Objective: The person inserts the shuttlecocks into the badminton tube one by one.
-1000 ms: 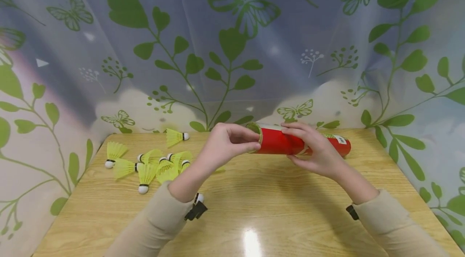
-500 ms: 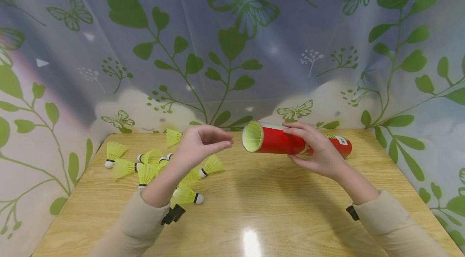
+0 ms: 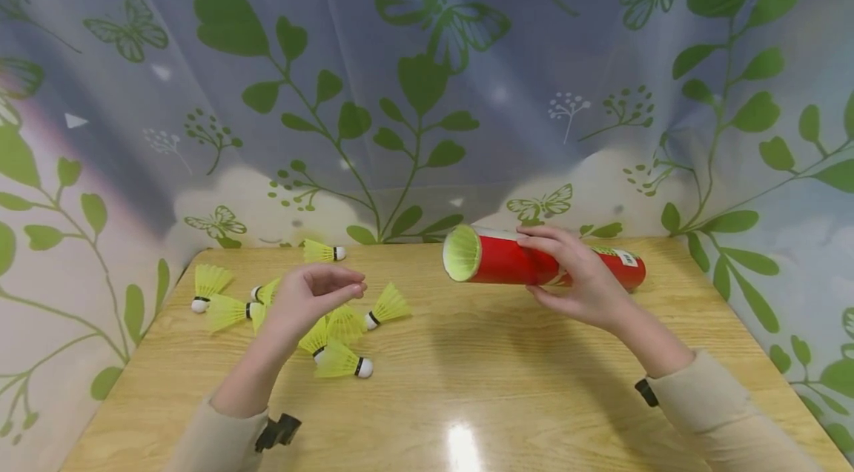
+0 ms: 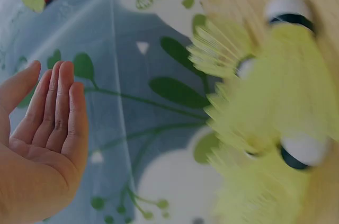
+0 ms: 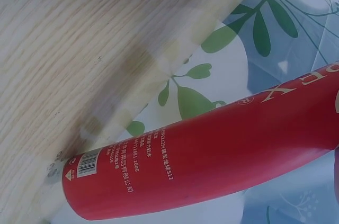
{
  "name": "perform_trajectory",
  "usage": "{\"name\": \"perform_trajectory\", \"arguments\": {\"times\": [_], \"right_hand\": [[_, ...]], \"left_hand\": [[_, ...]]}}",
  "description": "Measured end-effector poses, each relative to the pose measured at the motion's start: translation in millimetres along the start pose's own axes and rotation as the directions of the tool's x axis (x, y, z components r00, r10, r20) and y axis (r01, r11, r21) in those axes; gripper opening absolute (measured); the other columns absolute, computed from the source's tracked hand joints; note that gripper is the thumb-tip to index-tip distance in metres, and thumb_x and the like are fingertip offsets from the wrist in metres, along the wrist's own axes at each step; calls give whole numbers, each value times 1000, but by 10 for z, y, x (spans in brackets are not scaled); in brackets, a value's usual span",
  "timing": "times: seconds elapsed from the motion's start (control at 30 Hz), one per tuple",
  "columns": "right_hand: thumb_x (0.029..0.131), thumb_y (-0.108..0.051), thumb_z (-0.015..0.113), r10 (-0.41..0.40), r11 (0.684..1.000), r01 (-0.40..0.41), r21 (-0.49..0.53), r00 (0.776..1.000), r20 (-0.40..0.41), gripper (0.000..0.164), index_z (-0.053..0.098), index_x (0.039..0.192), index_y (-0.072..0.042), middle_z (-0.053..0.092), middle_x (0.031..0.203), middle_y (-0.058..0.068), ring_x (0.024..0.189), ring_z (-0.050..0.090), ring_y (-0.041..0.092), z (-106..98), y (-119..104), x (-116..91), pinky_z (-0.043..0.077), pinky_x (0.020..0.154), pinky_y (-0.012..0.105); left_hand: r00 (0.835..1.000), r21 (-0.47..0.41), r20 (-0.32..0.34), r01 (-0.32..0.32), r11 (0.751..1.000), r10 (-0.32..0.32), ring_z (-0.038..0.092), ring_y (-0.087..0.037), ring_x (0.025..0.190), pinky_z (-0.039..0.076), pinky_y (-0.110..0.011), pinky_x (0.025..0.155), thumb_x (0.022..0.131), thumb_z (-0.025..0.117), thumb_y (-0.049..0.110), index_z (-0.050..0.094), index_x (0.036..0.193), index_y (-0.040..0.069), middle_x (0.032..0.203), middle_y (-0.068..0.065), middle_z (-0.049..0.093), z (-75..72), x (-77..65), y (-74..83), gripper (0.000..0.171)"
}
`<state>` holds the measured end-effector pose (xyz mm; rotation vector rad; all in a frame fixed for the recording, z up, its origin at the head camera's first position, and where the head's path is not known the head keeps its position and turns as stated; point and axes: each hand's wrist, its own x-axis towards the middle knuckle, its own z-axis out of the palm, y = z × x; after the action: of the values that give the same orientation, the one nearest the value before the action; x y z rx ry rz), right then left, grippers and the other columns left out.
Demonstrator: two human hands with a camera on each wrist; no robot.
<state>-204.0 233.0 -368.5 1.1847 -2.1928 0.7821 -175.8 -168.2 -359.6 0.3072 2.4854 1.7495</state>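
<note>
My right hand [image 3: 587, 283] grips a red shuttlecock tube [image 3: 503, 261] around its middle, fingers over the top and thumb below. The tube lies nearly level, its open mouth toward the left, and a yellow shuttlecock skirt [image 3: 462, 253] shows inside. In the right wrist view, the tube's printed, barcoded end [image 5: 122, 176] fills the lower part. Nothing is in my left hand [image 3: 303, 301], which hovers over a pile of yellow shuttlecocks [image 3: 343, 362] with its fingers relaxed. The left wrist view shows its palm [image 4: 47, 166] bare and shuttlecocks [image 4: 288, 86] beside it.
Single shuttlecocks lie around the pile: one at the back [image 3: 320, 251], one at the far left [image 3: 212, 285], one to the right [image 3: 390, 305]. A printed leaf-and-butterfly curtain [image 3: 427, 124] hangs behind the wooden table [image 3: 534, 398].
My left hand has drawn out of the tube's mouth and moved left over the shuttlecocks. A shuttlecock now shows inside the mouth. My right hand and the tube have stayed almost still.
</note>
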Motion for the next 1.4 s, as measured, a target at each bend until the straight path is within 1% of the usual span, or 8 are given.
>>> {"name": "perform_trajectory", "arguments": {"times": [0.1, 0.2, 0.37, 0.57, 0.7, 0.87, 1.1, 1.4], "right_hand": [[65, -1, 76, 0, 1000, 0, -4, 1000, -1, 73, 50, 134, -6, 50, 134, 14, 116, 49, 21, -3, -5, 1, 43, 74, 14], [65, -1, 76, -3, 1000, 3, 4, 1000, -1, 73, 50, 134, -6, 50, 134, 14, 116, 50, 21, -3, -1, -1, 43, 79, 14], [65, -1, 75, -13, 1000, 13, 0, 1000, -5, 73, 50, 133, -5, 50, 134, 14, 116, 50, 21, 1, 14, -11, 43, 81, 13], [65, -1, 75, -6, 1000, 6, -4, 1000, -3, 73, 50, 134, -5, 50, 135, 13, 117, 50, 21, -9, 15, -21, 43, 84, 12], [64, 1, 77, 4, 1000, -4, -6, 1000, -5, 76, 50, 134, -6, 50, 134, 12, 115, 49, 20, -19, 6, -26, 43, 74, 9], [65, 0, 77, -6, 1000, 6, -21, 1000, -15, 73, 51, 133, -6, 51, 134, 13, 115, 50, 21, -20, -1, -13, 43, 80, 12], [65, 0, 75, 2, 1000, -2, -19, 1000, -10, 73, 51, 133, -6, 51, 134, 13, 117, 50, 22, -29, -3, -28, 42, 84, 13], [64, 2, 76, 12, 1000, -12, -9, 1000, -5, 75, 50, 134, -6, 50, 134, 13, 118, 49, 21, -29, -1, -33, 43, 83, 10]], "left_hand": [[999, -6, -17, 39, 999, -39, 69, -18, 92, 53, -24, 84, 84, 72, 30, 70, 106, 9, 104, -7, 71, -78, -61, -148, 30], [997, -17, -23, 79, 997, -79, 69, -18, 93, 53, -24, 85, 85, 71, 28, 68, 108, 4, 105, -10, 70, -138, -115, -280, 34], [989, 40, -60, 139, 989, -137, 69, -14, 91, 54, -25, 83, 84, 72, 28, 68, 108, 4, 103, -8, 71, -214, -210, -484, 34], [978, 95, -81, 201, 975, -194, 69, -16, 90, 55, -27, 82, 83, 73, 29, 68, 109, 4, 101, -9, 71, -281, -340, -660, 36], [969, 143, -101, 237, 961, -224, 68, -17, 91, 54, -24, 79, 81, 74, 33, 69, 108, 7, 101, -7, 72, -308, -409, -736, 37], [960, 184, -95, 276, 943, -262, 67, -17, 89, 53, -23, 75, 80, 74, 35, 71, 105, 11, 100, -4, 72, -296, -460, -836, 35], [957, 180, -56, 289, 940, -283, 68, -14, 83, 55, -21, 72, 78, 77, 28, 72, 100, 10, 94, -4, 72, -236, -494, -932, 29], [963, 289, -55, 269, 919, -264, 65, -11, 77, 54, -24, 68, 77, 78, 25, 73, 87, 10, 85, -1, 71, -177, -473, -925, 19]]}}
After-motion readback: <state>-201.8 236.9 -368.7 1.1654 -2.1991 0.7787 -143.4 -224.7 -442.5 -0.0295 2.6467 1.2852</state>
